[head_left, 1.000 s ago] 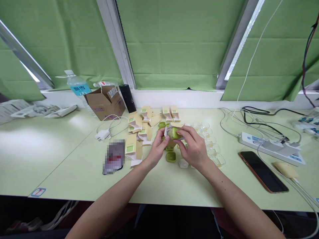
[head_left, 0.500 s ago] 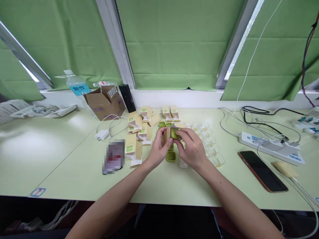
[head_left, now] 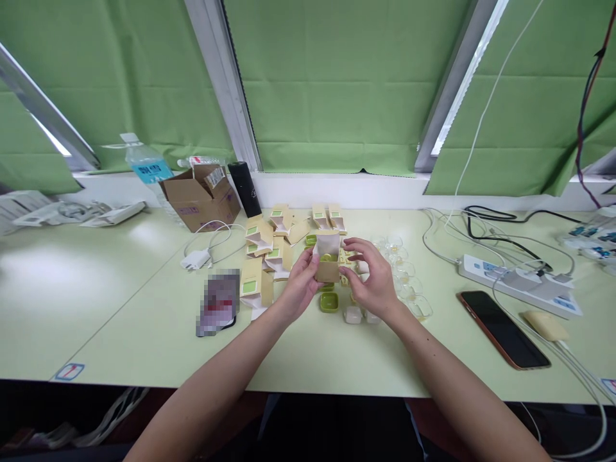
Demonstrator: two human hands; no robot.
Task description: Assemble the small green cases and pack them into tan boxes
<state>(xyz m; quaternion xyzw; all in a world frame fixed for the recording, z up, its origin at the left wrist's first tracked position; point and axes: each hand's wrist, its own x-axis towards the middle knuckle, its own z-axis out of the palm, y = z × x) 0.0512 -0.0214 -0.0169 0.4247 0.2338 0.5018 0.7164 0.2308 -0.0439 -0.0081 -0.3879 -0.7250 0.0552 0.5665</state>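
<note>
My left hand (head_left: 298,283) grips a small tan cardboard box (head_left: 328,272) by its left side, over the middle of the table. The box's top is open, with a white inner flap standing up at the back. Inside it sits a small green container (head_left: 328,258), only partly visible. To the right of the box, my right hand (head_left: 374,282) has its fingers apart and curved, with the thumb close to the box's edge. Beneath the hands are more green cups (head_left: 330,302), small whitish translucent pieces (head_left: 353,314) and clear plastic covers (head_left: 407,269).
Several tan boxes with green labels (head_left: 257,282) stand to the left. Behind them are a brown carton (head_left: 205,202), a black cylinder (head_left: 245,189) and a water bottle (head_left: 147,165). A phone (head_left: 503,328), a power strip (head_left: 520,285) and cables occupy the right side.
The green container, earlier in my right fingers at the box's opening, is now inside the box. The box has turned upright, and my right hand has let go and moved slightly right.
</note>
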